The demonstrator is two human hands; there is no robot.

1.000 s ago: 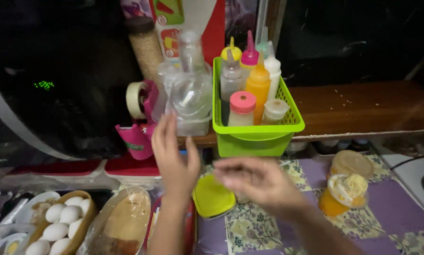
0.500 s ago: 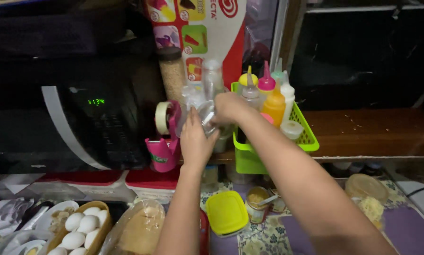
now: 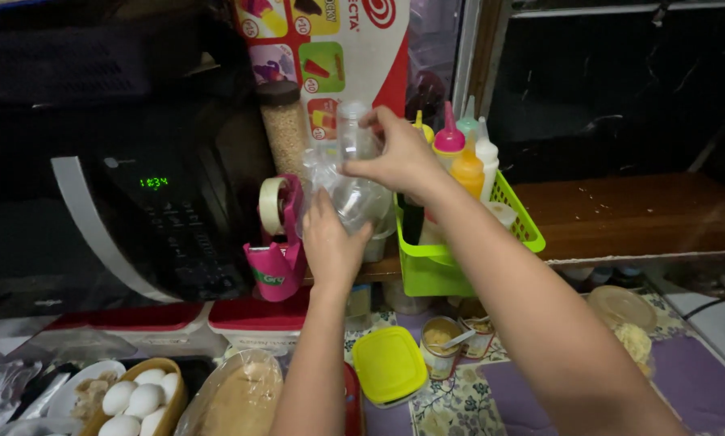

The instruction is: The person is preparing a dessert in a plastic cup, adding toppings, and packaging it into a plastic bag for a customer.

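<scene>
With both hands raised above the desk, the left hand [image 3: 330,246] cradling and the right hand [image 3: 394,157] pinching the clear plastic containers [image 3: 354,190], a slip could knock the squeeze bottles [image 3: 459,157] just right of them.

Both forearms are bare from elbow to wrist with no sleeve in view, and the left hand [image 3: 330,246] and right hand [image 3: 394,153], seen near the green basket [image 3: 467,266], carry no ring, watch or glove
</scene>
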